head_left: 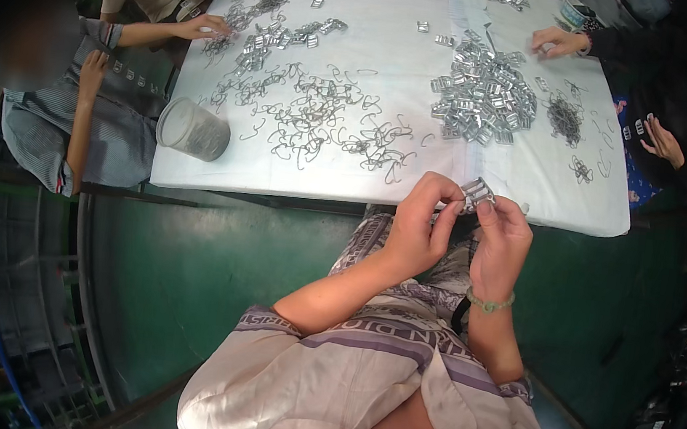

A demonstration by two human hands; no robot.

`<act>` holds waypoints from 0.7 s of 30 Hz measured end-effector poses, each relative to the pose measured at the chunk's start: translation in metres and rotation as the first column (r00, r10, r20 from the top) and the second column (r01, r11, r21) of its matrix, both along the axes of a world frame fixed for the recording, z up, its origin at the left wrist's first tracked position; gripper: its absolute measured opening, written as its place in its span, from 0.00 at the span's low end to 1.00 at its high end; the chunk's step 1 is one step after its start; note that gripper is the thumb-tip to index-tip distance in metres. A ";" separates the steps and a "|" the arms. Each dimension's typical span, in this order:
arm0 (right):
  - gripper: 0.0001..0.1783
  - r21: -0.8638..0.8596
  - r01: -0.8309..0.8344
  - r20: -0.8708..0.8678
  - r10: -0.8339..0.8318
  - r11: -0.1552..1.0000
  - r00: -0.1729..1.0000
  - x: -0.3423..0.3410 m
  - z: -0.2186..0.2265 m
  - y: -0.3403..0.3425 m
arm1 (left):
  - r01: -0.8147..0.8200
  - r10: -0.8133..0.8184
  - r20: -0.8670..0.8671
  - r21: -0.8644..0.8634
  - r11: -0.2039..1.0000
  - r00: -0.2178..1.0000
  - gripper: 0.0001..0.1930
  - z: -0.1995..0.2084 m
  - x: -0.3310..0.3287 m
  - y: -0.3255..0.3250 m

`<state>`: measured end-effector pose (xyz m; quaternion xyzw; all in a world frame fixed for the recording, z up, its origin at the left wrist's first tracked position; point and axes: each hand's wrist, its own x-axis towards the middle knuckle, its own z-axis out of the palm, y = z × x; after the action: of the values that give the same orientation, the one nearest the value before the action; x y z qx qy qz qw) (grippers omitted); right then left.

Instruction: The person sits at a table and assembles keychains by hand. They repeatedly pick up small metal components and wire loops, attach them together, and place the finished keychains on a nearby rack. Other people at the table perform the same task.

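Note:
Just over the near edge of the table I hold a small shiny metal buckle (477,191) with slots. My right hand (502,237), a green beaded bracelet at its wrist, grips the buckle from the right with thumb and fingers. The fingers of my left hand (423,226) pinch at its left side; whether a thin wire is also between them is too small to tell. Beyond my hands lies a heap of similar buckles (485,91). Loose bent wire hooks (313,109) are spread to the left of that heap.
A white-covered table (397,43) stands ahead. A translucent plastic tub (192,131) sits at its left corner. More buckles (265,45) lie far left; tangled wire pieces (564,119) lie right. Co-workers' hands reach in at the left (204,27) and right (558,42).

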<state>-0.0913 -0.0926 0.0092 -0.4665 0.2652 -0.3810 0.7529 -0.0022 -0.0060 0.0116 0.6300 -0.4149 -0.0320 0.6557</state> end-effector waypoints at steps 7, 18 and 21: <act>0.07 -0.062 0.018 -0.049 -0.021 0.998 0.999 -0.001 0.003 0.000 | 0.085 -0.079 -0.091 0.062 0.994 0.993 0.04 -0.003 0.001 0.003; 0.08 -0.423 -0.113 -0.021 0.115 0.899 0.993 -0.019 -0.011 -0.013 | 0.462 -0.424 -0.235 0.142 0.875 0.875 0.04 0.002 0.039 0.024; 0.07 -0.439 -0.111 0.036 0.141 0.891 0.989 -0.028 -0.016 -0.019 | 0.195 -0.148 -0.159 0.341 0.920 0.976 0.05 -0.022 0.088 0.036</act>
<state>-0.1195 -0.1116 -0.0069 -0.6265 0.1171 -0.3963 0.6608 0.0858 0.0304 -0.0101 0.6957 -0.4123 -0.2046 0.5514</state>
